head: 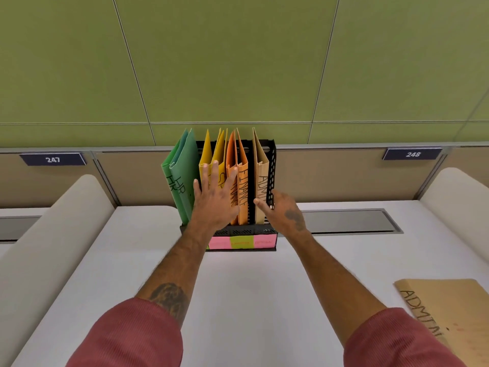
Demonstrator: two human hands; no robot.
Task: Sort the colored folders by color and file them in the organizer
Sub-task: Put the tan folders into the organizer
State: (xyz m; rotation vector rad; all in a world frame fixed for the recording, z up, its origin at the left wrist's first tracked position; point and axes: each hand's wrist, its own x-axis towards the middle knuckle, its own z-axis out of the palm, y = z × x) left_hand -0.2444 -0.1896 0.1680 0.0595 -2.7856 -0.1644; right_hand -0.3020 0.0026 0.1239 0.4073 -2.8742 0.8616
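A black mesh organizer stands at the back of the white desk. It holds two green folders at its left, yellow folders, orange folders marked FINANCE, and a tan folder marked ADMIN at its right. My left hand lies flat with spread fingers against the yellow and orange folders. My right hand touches the tan folder's lower edge beside the organizer's right wall; its thumb points left, and its other fingers are hidden. Another tan ADMIN folder lies flat on the desk at the lower right.
Pink and green sticky labels line the organizer's front. A green partition wall rises behind the desk, with number plates 247 and 248. A grey cable slot runs to the right of the organizer. Curved white dividers flank the desk.
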